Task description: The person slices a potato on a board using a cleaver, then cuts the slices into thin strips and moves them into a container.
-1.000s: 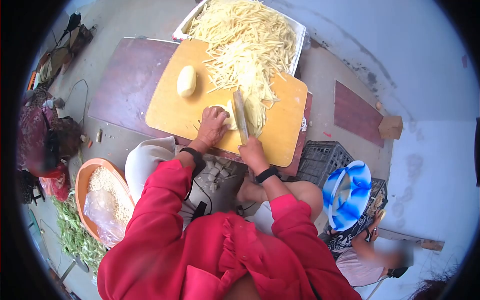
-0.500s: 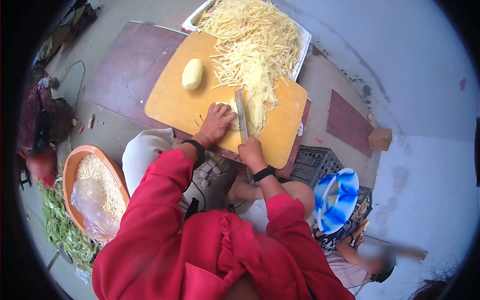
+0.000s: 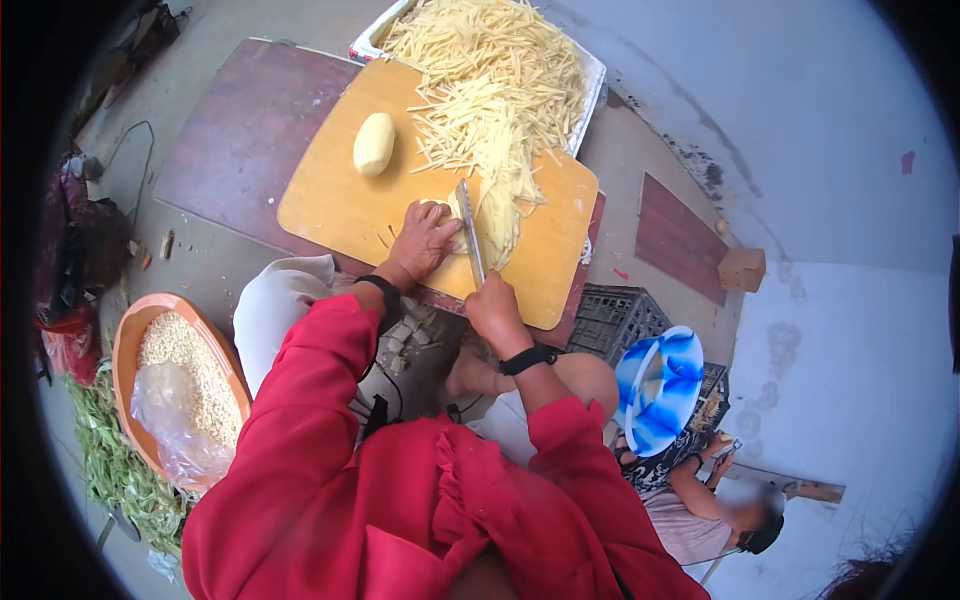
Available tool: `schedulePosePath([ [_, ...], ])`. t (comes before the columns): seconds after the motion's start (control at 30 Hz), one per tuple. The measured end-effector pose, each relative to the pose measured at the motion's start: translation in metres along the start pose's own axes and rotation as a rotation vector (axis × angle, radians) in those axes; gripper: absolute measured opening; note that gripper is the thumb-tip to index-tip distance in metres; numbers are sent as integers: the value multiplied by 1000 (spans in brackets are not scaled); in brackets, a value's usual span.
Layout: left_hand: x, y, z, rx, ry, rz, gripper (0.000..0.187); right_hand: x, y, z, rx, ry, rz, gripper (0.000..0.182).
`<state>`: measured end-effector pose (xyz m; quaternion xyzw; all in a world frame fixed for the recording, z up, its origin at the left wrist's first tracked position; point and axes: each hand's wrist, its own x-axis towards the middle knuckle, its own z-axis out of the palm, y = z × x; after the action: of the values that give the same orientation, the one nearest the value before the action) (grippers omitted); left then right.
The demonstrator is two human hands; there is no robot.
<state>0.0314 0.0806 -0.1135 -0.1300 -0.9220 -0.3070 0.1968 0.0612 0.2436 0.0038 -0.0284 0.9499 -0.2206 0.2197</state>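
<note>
My right hand [image 3: 495, 307] is closed round the handle of a kitchen knife [image 3: 471, 238], whose blade points away from me over a yellow cutting board [image 3: 325, 195]. Just left of the blade, my left hand [image 3: 424, 243] presses a partly cut, peeled potato [image 3: 459, 243] against the board with bent fingers that hide most of it. Thin potato strips [image 3: 497, 225] lie against the blade's right side and run up into a large heap [image 3: 500, 80] at the far edge. A whole peeled potato [image 3: 374, 144] rests on the board's left part.
A white box [image 3: 596, 95] holds the heap of strips. To the left stands an orange tub [image 3: 122, 350] of pale kernels with a plastic bag. A black crate [image 3: 620, 318] and a blue-white basin [image 3: 690, 385] stand at right, near another person [image 3: 700, 505].
The whole view has shifted slightly, so the board and hands appear a little further left and up. Both hands keep their hold; the knife stays beside the potato.
</note>
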Motion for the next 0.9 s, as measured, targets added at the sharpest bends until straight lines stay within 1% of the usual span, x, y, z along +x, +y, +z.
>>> schedulePosePath([
  [0.13,0,0,-1,-8,-3,-15,39,20,-2,2,6,-79,72,23],
  [0.23,1,0,-2,-4,-7,-11,39,38,0,3,-19,-80,1,23],
  [0.33,0,-2,2,-8,3,0,38,57,12,20,-12,-41,-2,24],
  [0.37,0,-4,3,-8,11,4,38,60,14,27,12,17,-20,24],
  [0.43,1,-3,0,-3,25,-6,38,56,12,36,60,125,-51,24],
  [0.53,0,-2,1,15,29,9,36,51,11,37,92,118,-27,24],
  [0.63,-1,-3,2,11,22,13,36,46,15,24,160,142,-83,25],
  [0.7,0,-4,1,7,11,6,37,35,18,15,139,147,-62,26],
  [0.73,1,-3,1,7,1,-3,37,27,19,12,125,146,-47,26],
  [0.83,-2,1,-3,-8,-19,-19,38,15,20,14,194,24,11,27],
  [0.9,0,0,-3,-10,-8,-12,38,11,16,12,161,29,36,26],
])
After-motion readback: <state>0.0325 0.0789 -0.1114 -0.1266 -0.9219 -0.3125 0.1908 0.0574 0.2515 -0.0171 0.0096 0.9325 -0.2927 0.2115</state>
